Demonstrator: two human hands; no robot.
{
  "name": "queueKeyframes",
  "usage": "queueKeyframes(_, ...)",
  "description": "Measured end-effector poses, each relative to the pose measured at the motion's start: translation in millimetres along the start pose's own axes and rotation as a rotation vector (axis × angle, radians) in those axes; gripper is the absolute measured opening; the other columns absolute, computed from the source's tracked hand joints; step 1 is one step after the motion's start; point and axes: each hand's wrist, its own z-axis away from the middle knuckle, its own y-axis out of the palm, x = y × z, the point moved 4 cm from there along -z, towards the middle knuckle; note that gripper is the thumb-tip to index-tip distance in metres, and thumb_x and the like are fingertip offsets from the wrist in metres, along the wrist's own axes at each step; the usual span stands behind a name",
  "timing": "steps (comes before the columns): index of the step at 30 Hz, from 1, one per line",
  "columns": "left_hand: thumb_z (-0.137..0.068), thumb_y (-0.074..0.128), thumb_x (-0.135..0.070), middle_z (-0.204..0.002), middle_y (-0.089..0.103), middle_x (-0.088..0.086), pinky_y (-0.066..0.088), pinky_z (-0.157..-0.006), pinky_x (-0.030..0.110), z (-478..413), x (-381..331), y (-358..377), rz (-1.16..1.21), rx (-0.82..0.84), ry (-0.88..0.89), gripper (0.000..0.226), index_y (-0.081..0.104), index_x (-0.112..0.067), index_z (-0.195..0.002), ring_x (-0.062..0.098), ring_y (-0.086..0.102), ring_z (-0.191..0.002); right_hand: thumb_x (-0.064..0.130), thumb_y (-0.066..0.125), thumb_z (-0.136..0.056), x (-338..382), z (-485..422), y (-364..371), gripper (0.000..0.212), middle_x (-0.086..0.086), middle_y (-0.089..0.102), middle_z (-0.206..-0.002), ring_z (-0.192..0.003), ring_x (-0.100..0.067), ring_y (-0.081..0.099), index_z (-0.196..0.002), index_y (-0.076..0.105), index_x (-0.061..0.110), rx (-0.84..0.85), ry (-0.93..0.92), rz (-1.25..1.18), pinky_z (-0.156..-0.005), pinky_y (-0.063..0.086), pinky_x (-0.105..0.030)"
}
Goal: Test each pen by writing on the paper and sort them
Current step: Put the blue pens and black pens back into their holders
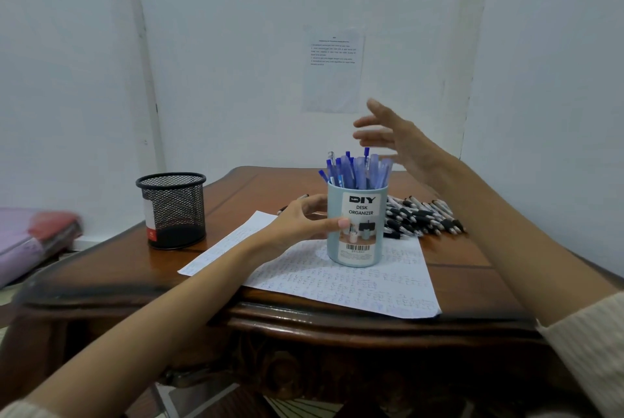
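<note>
Step in hand, as judged: draw one pen from the stock for testing. The blue pens stand packed, tips down, in the pale-blue organizer, which sits on the written-over paper near the middle of the surface. Left hand grasps the organizer from its left side, thumb across the front label, fingers round the far side; forearm low over the near left of the paper. Right hand is raised above and just right of the pen tops, released, fingers spread and slightly blurred, holding nothing; forearm slopes up from the near right. To do it well: keep the left hand's brace firm so the organizer does not tip or slide on the sheet; bring the right hand down from above and pinch a single cap at the edge of the bundle, lifting straight up so neighbours do not ride along. Free lines look scarce on the paper; choose a bare patch for the test stroke. A pile of black-and-white pens lies far right, touching the paper's edge. A black mesh cup stands far left, well apart; contents cannot be told.
</note>
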Motion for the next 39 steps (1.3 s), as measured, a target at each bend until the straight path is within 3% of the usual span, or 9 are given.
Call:
queueKeyframes(4,-0.062,0.081,-0.034,-0.11,0.068,-0.003,0.053,-0.074,0.02,-1,2,-2,0.0,-0.022,-0.023,0.058,0.057,-0.022,-0.113,0.008,0.066,-0.097,0.087,0.047,-0.058,-34,2,3,0.089,-0.01,0.066,-0.118,-0.11,-0.025,0.062,-0.116,0.062,0.022,0.232,0.191,-0.208,-0.097,0.045,-0.043)
queueKeyframes(7,-0.063,0.077,-0.029,-0.104,0.068,-0.003,0.053,-0.071,0.018,0,3,-1,0.017,-0.036,-0.045,0.052,0.055,-0.015,-0.108,0.006,0.068,-0.09,0.084,0.029,-0.072,-43,-8,11,0.092,-0.014,0.061,-0.126,-0.118,-0.03,0.057,-0.123,0.06,0.013,0.305,0.289,-0.413,-0.106,0.038,-0.046)
queueKeyframes(10,-0.063,0.076,-0.029,-0.104,0.068,-0.002,0.054,-0.076,0.021,1,3,-1,0.031,-0.041,-0.061,0.054,0.054,-0.011,-0.11,0.008,0.067,-0.092,0.085,0.023,-0.07,-36,-17,24,0.099,-0.017,0.056,-0.131,-0.125,-0.033,0.05,-0.127,0.057,0.012,0.434,0.32,-0.385,-0.109,0.034,-0.046)
queueKeyframes(14,-0.068,0.079,-0.027,-0.106,0.068,-0.002,0.053,-0.078,0.021,0,5,-2,0.046,-0.037,-0.069,0.046,0.056,-0.015,-0.106,0.01,0.067,-0.096,0.075,0.027,-0.076,-16,-19,35,0.085,-0.019,0.062,-0.123,-0.111,-0.03,0.061,-0.125,0.057,0.012,0.659,0.312,-0.267,-0.089,0.052,-0.037)
queueKeyframes(17,-0.066,0.075,-0.028,-0.105,0.068,-0.003,0.053,-0.078,0.022,0,6,-2,0.051,-0.042,-0.066,0.052,0.054,-0.014,-0.111,0.01,0.067,-0.097,0.05,0.052,-0.085,-7,-22,35,0.046,-0.002,0.071,-0.099,-0.088,-0.015,0.067,-0.116,0.061,0.017,0.66,0.23,-0.002,-0.073,0.056,-0.028)
queueKeyframes(19,-0.067,0.076,-0.027,-0.106,0.068,-0.002,0.054,-0.08,0.023,0,6,-1,0.059,-0.033,-0.068,0.053,0.053,-0.013,-0.113,0.011,0.067,-0.098,0.031,0.051,-0.093,-2,-24,35,0.024,0.006,0.072,-0.088,-0.08,-0.008,0.067,-0.111,0.062,0.019,0.622,0.151,0.127,-0.067,0.055,-0.022)
queueKeyframes(27,-0.061,0.072,-0.031,-0.102,0.068,-0.005,0.054,-0.076,0.022,1,2,0,0.054,-0.034,-0.052,0.049,0.054,-0.018,-0.105,0.007,0.067,-0.092,0.002,0.058,-0.087,14,-33,21,0.017,0.004,0.071,-0.07,-0.067,-0.008,0.068,-0.097,0.065,0.014,0.408,0.022,-0.012,-0.056,0.051,-0.015)
queueKeyframes(34,-0.063,0.071,-0.029,-0.101,0.067,-0.006,0.054,-0.074,0.021,1,2,0,0.054,-0.036,-0.045,0.047,0.053,-0.018,-0.105,0.006,0.068,-0.09,0.013,0.063,-0.074,22,-28,16,0.029,0.002,0.071,-0.073,-0.07,-0.016,0.071,-0.103,0.062,0.015,0.357,-0.101,-0.181,-0.062,0.056,-0.022)
queueKeyframes(39,-0.069,0.071,-0.026,-0.102,0.067,-0.005,0.055,-0.077,0.023,1,2,1,0.036,-0.043,-0.047,0.041,0.053,-0.018,-0.105,0.008,0.067,-0.092,0.034,0.059,-0.081,21,-22,11,0.026,0.003,0.073,-0.081,-0.074,-0.013,0.07,-0.101,0.064,0.02,0.309,-0.187,-0.036,-0.074,0.056,-0.026)
